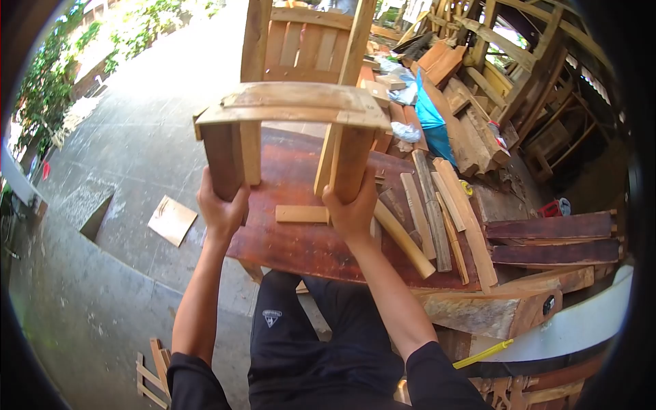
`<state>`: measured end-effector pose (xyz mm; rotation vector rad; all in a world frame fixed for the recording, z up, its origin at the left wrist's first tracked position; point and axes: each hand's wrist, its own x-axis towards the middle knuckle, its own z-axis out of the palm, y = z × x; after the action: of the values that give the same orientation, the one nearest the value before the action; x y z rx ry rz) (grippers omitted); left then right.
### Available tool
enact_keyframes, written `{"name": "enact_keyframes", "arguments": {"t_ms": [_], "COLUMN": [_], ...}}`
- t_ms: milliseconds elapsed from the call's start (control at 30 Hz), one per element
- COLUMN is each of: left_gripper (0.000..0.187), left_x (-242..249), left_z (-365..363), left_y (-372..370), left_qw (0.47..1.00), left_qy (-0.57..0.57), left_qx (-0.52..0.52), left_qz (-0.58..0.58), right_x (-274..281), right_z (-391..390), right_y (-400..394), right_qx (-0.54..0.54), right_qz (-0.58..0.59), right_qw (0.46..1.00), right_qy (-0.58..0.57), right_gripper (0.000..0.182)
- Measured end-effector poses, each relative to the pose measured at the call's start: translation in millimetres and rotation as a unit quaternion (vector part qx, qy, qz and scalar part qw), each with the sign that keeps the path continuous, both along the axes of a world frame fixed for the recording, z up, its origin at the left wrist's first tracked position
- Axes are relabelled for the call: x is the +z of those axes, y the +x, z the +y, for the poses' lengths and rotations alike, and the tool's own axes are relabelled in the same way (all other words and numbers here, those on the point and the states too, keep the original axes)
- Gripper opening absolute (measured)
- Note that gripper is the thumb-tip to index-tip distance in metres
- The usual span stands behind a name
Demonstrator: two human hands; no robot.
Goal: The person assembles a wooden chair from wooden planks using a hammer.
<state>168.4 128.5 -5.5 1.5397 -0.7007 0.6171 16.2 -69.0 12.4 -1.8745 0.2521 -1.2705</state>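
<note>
I hold a wooden chair part (294,106), a curved top rail joined to two upright posts, above a dark red workbench (301,239). My left hand (220,208) grips the bottom of the left post. My right hand (352,208) grips the bottom of the right post. A thin slat runs down beside each post. A small light wooden block (301,214) lies flat on the bench between my hands.
Several loose wooden slats and sticks (437,212) lie on the bench's right side. A wooden slatted chair frame (307,44) stands behind. Stacked timber and a blue sheet (430,116) fill the right. A square board (171,219) lies on the concrete floor at left.
</note>
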Motion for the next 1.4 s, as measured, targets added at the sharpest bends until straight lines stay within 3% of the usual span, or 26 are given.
{"name": "enact_keyframes", "arguments": {"t_ms": [167, 533, 633, 733, 833, 933, 1400], "left_gripper": [0.033, 0.031, 0.028, 0.028, 0.028, 0.028, 0.026], "left_x": [-7, -7, -15, -32, -43, -60, -48], "left_z": [8, 35, 39, 51, 59, 60, 65], "left_y": [-3, -33, -36, -36, -39, -42, -57], "left_qw": [0.997, 0.992, 0.995, 0.989, 0.987, 0.995, 0.988], "left_qy": [0.010, 0.032, 0.031, 0.053, 0.057, 0.042, 0.061], "left_qx": [-0.020, -0.048, -0.055, -0.075, -0.088, -0.051, -0.066], "left_qz": [0.077, 0.112, 0.073, 0.116, 0.122, 0.074, 0.127], "right_x": [-13, -4, -11, -31, -47, -61, -44], "right_z": [4, 29, 33, 31, 36, 40, 46], "right_y": [-5, -39, -46, -48, -53, -62, -76], "right_qx": [0.031, 0.044, 0.048, 0.052, 0.054, 0.065, 0.109], "right_qz": [0.010, 0.102, 0.096, 0.133, 0.080, 0.120, 0.156], "right_qw": [0.999, 0.992, 0.993, 0.990, 0.995, 0.990, 0.982], "right_qy": [0.033, 0.060, 0.048, 0.022, -0.018, -0.019, 0.016], "right_gripper": [0.059, 0.067, 0.072, 0.076, 0.077, 0.079, 0.073]}}
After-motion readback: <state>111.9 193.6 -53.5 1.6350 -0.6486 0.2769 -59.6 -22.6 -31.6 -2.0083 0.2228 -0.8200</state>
